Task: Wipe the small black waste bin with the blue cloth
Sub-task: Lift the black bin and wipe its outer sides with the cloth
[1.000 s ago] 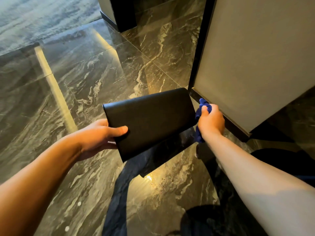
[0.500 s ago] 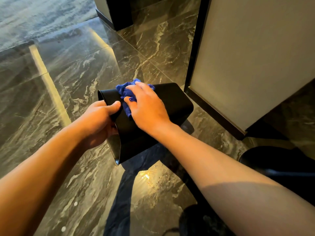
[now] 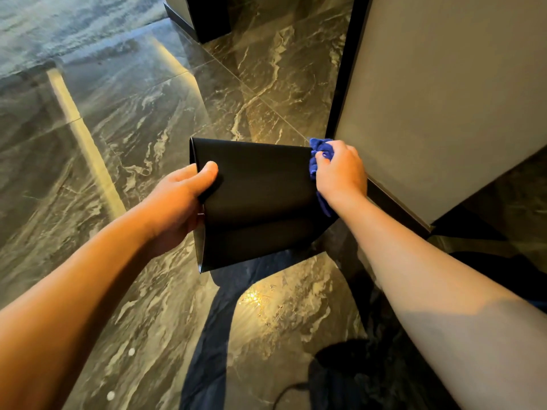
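Note:
The small black waste bin (image 3: pixel 260 199) is held on its side above the marble floor, its open rim to the left. My left hand (image 3: pixel 180 202) grips that rim, thumb on the top face and fingers inside. My right hand (image 3: pixel 340 173) is closed on the bunched blue cloth (image 3: pixel 321 149) and presses it against the bin's right end, the base. Part of the cloth hangs below the hand and most of it is hidden by my fingers.
Glossy dark marble floor (image 3: pixel 118 128) spreads to the left and front. A beige panel with a black edge (image 3: pixel 438 99) stands close on the right, just behind my right hand. A dark cabinet corner (image 3: pixel 204 19) sits at the far top. Dark clothing (image 3: pixel 355 377) shows below.
My right hand has slid the cloth from the bin's top face near the rim across to its right end. The bin has turned a little in my left hand.

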